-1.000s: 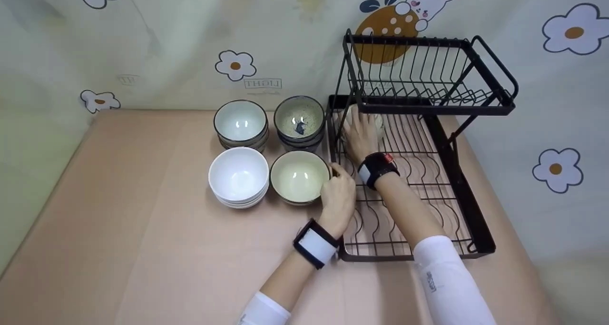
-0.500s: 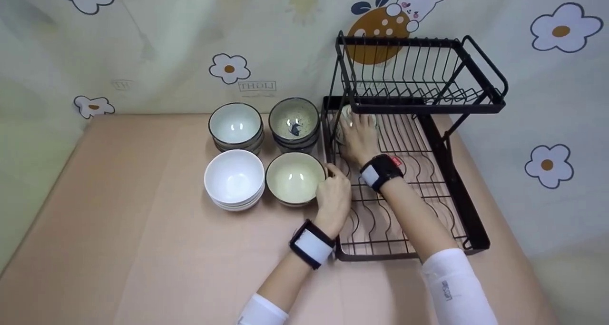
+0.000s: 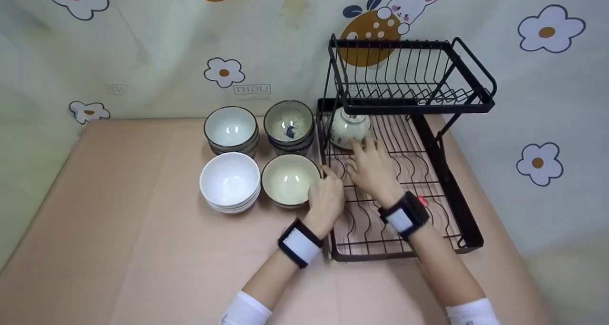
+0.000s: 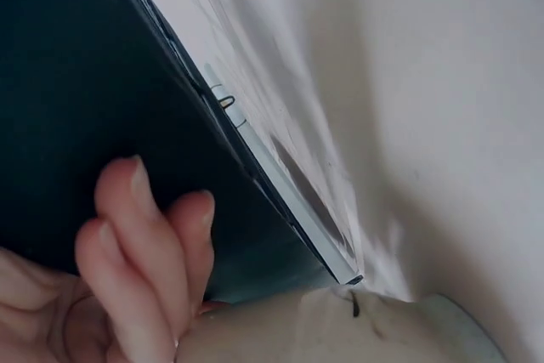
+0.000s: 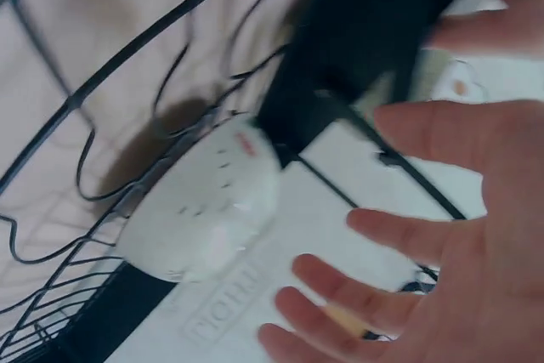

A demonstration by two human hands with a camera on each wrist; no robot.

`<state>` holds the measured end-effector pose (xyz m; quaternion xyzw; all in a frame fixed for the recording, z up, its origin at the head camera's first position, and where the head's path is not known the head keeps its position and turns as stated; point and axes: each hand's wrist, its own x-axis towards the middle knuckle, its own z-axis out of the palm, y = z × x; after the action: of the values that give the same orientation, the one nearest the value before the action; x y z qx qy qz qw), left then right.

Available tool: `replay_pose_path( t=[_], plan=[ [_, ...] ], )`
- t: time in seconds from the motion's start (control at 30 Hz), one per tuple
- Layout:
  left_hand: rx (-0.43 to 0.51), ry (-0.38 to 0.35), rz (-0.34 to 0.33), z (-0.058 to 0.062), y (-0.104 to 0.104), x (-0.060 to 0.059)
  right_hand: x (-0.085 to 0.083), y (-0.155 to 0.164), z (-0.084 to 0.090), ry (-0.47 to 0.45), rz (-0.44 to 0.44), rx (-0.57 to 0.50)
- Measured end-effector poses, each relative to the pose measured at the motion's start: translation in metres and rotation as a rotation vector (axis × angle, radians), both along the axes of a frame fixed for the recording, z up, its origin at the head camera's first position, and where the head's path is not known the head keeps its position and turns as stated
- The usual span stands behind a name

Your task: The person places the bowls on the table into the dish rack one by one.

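Showing release: a moment ago my right hand [image 3: 375, 170] covered the bowl [image 3: 351, 132]; now it has drawn back toward the near side, fingers spread and holding nothing, and the right wrist view shows them clear of the bowl. The bowl rests mouth-down on the lower wires at the back left of the rack [image 3: 449, 188]. I judge this placing finished, with the right hand free for another piece. My left hand [image 3: 327, 199] lies between the rack's left rim and the cream bowl [image 3: 291, 180], fingers curled; I cannot tell whether they clasp anything. Farther left on the tabletop [image 3: 119, 230] stand the white bowls [image 3: 230, 180], with the blue bowls [image 3: 230, 127] behind; the speckled bowls [image 3: 288, 123] stand behind the cream one. The upper tier [image 3: 418, 110] overhangs the rack's back, so I judge access easiest from the near side; my left hand also crowds the cream bowl's right edge.
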<state>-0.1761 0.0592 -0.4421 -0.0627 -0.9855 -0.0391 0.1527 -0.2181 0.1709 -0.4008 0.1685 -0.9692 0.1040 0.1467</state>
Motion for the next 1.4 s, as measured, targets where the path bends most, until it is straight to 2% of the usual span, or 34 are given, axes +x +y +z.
replay_pose_path(
  t=[0.2, 0.4, 0.53, 0.63, 0.73, 0.77, 0.83, 0.93, 1.0, 1.07, 1.23, 1.4],
  plan=[
    [0.018, 0.025, -0.014, -0.002, -0.004, 0.001, 0.019, 0.002, -0.004, 0.094, 0.004, -0.147],
    [0.005, 0.021, -0.03, 0.002, -0.005, 0.003, 0.018, 0.007, -0.008, 0.057, 0.011, -0.22],
    [0.022, -0.01, -0.109, 0.015, -0.017, 0.006, 0.015, 0.009, -0.01, 0.013, 0.01, -0.206],
    [0.057, 0.014, -0.164, 0.028, -0.032, 0.007, 0.013, 0.01, -0.01, 0.013, 0.021, -0.206],
    [0.055, 0.021, -0.174, 0.038, -0.043, 0.008, 0.013, 0.011, -0.01, 0.016, 0.027, -0.225],
    [0.05, 0.004, -0.168, 0.04, -0.046, 0.008, 0.013, 0.011, -0.01, 0.011, 0.026, -0.231],
    [0.041, -0.1, -0.154, 0.045, -0.05, 0.01, 0.013, 0.012, -0.011, 0.002, 0.026, -0.237],
    [0.066, -0.337, -0.155, 0.048, -0.054, 0.01, 0.013, 0.013, -0.01, -0.01, 0.02, -0.232],
    [0.083, -0.462, -0.165, 0.047, -0.055, 0.007, 0.013, 0.013, -0.01, -0.018, 0.013, -0.225],
    [0.082, -0.511, -0.176, 0.042, -0.055, 0.004, 0.013, 0.013, -0.01, -0.026, 0.009, -0.218],
    [-0.022, -0.437, -0.14, 0.029, -0.051, -0.002, 0.013, 0.013, -0.01, -0.034, 0.008, -0.2],
    [-0.11, -0.362, -0.136, 0.026, -0.049, -0.002, 0.013, 0.013, -0.01, -0.027, 0.015, -0.187]
  ],
)
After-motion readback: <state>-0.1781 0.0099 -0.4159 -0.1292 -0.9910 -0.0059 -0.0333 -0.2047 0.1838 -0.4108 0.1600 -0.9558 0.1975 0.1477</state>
